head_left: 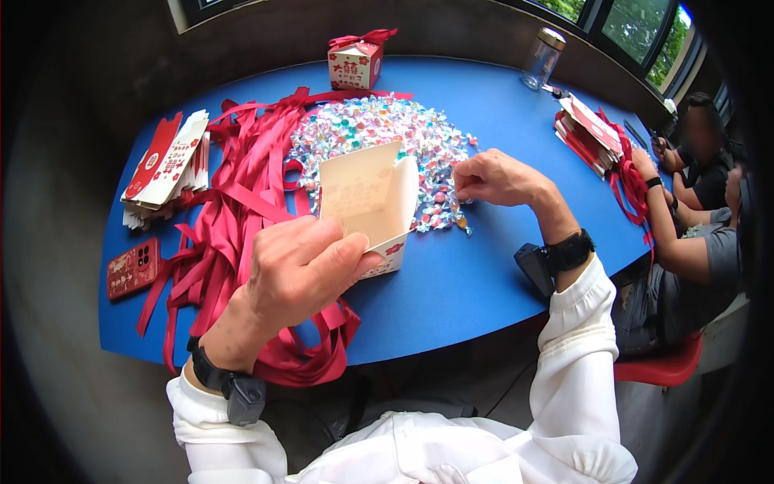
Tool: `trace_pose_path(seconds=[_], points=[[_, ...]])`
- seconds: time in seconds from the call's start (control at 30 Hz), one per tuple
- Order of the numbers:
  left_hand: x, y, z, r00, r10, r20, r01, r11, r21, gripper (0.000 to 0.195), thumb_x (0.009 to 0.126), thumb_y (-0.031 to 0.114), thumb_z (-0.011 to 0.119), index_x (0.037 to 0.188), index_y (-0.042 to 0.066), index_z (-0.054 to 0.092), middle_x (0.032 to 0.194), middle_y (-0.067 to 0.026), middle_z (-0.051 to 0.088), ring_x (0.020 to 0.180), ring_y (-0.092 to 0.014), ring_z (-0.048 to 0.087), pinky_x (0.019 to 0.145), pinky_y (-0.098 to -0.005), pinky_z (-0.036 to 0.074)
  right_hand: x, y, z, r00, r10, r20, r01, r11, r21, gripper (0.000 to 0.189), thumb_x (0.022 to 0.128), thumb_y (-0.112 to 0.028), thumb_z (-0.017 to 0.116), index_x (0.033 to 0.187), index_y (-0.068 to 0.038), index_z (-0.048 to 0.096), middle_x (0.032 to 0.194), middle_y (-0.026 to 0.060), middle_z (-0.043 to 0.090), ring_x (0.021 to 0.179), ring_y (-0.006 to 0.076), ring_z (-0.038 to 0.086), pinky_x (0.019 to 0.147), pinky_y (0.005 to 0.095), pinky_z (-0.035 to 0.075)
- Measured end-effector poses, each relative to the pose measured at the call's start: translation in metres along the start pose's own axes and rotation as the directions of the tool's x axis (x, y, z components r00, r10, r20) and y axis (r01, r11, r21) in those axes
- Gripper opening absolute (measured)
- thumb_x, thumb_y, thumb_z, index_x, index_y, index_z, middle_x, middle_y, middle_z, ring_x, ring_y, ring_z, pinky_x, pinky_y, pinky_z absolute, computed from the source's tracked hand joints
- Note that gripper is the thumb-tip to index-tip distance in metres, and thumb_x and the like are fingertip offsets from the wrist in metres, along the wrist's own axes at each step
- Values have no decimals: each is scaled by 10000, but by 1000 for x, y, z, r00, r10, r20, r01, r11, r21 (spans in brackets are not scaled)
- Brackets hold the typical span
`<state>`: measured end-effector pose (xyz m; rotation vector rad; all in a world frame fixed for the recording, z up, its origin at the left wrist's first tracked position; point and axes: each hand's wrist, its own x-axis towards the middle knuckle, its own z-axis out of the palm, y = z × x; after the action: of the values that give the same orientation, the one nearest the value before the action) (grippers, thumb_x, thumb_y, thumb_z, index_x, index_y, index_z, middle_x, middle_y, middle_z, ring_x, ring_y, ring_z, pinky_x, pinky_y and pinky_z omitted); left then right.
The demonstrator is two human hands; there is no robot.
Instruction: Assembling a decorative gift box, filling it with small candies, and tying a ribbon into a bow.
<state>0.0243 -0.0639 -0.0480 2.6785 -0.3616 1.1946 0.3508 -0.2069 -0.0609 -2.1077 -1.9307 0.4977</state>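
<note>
My left hand [308,263] grips the near edge of an open paper gift box [387,257], white inside with red flowers printed outside. Its top flaps stand up, and no candy shows in the part of its inside that I see. My right hand [493,178] is at the right edge of a pile of wrapped candies [387,124], fingertips pinched together; whether a candy is between them is hidden. Red ribbons [242,199] lie in a long heap left of the candies, partly behind my left wrist.
Flat folded boxes [166,163] and a red phone [133,268] lie at left. A closed, ribbon-tied box [354,65] stands at the back, a glass bottle [540,60] at back right. More flat boxes [589,133] and ribbons lie near seated people at right.
</note>
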Motion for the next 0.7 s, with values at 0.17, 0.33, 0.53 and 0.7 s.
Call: trace_pose_path(seconds=[0.17, 0.33, 0.53, 0.7], points=[[-3, 0, 3, 999, -15, -31, 13, 999, -40, 217, 805, 83, 784, 976, 2, 676, 731, -84, 612, 577, -211, 606, 483, -314, 462, -3, -10, -8, 988, 95, -119, -95, 995, 1, 119, 886, -165, 711, 885, -51, 676, 638, 55, 607, 576, 173, 572, 563, 336, 465], [2, -1, 13, 992, 24, -127, -32, 998, -61, 212, 789, 96, 789, 937, 19, 659, 690, -60, 528, 522, -185, 548, 435, -324, 420, -10, -27, -25, 928, 32, -372, 103, 936, 336, 136, 941, -181, 694, 895, -55, 671, 606, -34, 524, 557, 61, 488, 511, 240, 379], [1, -3, 9, 994, 28, -102, -32, 999, -38, 232, 766, 88, 794, 937, 19, 653, 684, -58, 529, 514, -190, 542, 432, -329, 415, -3, -118, -34, 847, -286, -447, 465, 807, 365, 115, 922, -141, 707, 907, -45, 646, 623, -27, 485, 563, 68, 473, 518, 263, 383], [-1, -5, 7, 996, 38, -85, -42, 998, -40, 232, 760, 91, 802, 918, 24, 645, 670, -48, 513, 513, -186, 535, 430, -329, 412, 5, -131, -29, 895, -305, -325, 374, 910, 178, 255, 880, -217, 773, 807, -30, 615, 589, 5, 499, 538, 98, 468, 498, 292, 381]])
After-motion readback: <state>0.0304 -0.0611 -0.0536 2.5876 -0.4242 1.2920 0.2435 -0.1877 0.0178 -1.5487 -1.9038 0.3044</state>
